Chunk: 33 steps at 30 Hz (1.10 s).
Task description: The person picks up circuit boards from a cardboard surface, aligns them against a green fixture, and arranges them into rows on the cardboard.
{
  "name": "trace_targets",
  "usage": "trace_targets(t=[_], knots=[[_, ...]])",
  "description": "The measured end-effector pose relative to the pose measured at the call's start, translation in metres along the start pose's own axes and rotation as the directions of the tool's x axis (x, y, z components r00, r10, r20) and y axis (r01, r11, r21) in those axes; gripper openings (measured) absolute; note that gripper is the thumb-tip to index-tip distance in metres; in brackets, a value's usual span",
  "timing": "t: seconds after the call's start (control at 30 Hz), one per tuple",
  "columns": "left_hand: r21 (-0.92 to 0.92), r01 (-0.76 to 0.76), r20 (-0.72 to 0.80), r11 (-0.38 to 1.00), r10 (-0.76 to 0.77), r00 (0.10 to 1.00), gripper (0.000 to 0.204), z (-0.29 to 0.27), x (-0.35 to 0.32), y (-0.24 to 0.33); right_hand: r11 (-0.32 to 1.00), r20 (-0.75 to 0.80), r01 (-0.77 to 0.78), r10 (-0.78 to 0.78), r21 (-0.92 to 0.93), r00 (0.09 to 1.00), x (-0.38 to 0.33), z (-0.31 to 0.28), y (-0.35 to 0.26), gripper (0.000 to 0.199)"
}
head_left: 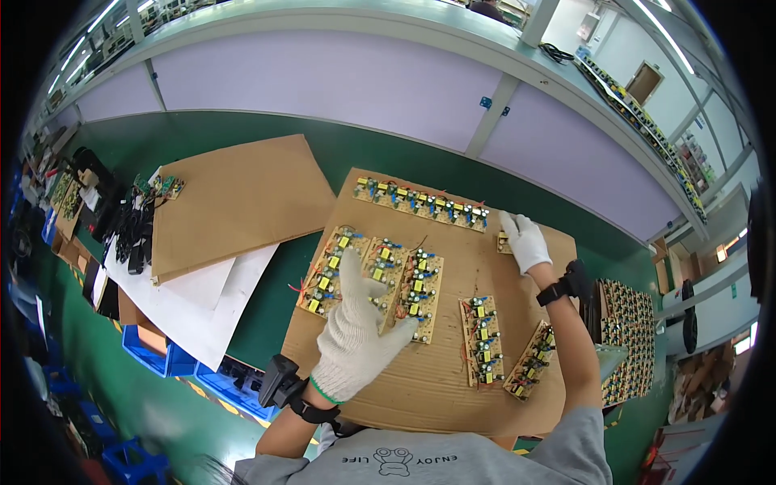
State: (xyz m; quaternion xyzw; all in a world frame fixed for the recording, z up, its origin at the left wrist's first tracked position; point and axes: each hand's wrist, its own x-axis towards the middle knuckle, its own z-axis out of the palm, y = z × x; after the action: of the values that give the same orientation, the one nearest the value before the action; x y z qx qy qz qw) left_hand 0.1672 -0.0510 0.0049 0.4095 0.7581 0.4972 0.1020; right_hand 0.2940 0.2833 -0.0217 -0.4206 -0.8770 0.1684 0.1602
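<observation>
My left hand [360, 335], in a cream knit glove, is open with thumb and forefinger spread over three upright strips of circuit boards. The left strip [330, 271] lies by the forefinger, the middle strip [386, 263] is partly covered, and the right strip [420, 283] has the thumb at its lower part. My right hand [529, 245], in a white glove, has its fingers stretched out at the far right of the cardboard. Beside its palm shows a small piece of circuit board [503, 242], the remainder hidden by the hand.
On the cardboard sheet [449, 380] lie a long far strip [420, 202] and two near-right strips [482, 339], [532, 361] of circuit boards. Another cardboard sheet [234, 202] and black cables [133, 226] are at left. Stacked boards [629, 339] stand right; a bench [323, 77] runs behind.
</observation>
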Motion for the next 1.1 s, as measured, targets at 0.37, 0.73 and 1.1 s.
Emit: trace_targets(t=[0.37, 0.73, 1.1], knots=[[-0.075, -0.033, -0.011, 0.997, 0.033, 0.999, 0.110, -0.011, 0.002, -0.025, 0.904, 0.206, 0.408, -0.378, -0.129, 0.902, -0.003, -0.025, 0.004, 0.062], [-0.006, -0.038, -0.008, 0.999, 0.038, 0.999, 0.109, -0.011, 0.003, -0.029, 0.952, 0.093, 0.300, -0.305, 0.066, 0.948, 0.024, -0.007, -0.009, 0.060], [-0.077, -0.006, 0.000, 0.997, 0.006, 1.000, 0.103, -0.015, -0.004, -0.019, 0.885, -0.058, 0.386, -0.413, -0.261, 0.909, -0.002, -0.033, -0.008, 0.059]])
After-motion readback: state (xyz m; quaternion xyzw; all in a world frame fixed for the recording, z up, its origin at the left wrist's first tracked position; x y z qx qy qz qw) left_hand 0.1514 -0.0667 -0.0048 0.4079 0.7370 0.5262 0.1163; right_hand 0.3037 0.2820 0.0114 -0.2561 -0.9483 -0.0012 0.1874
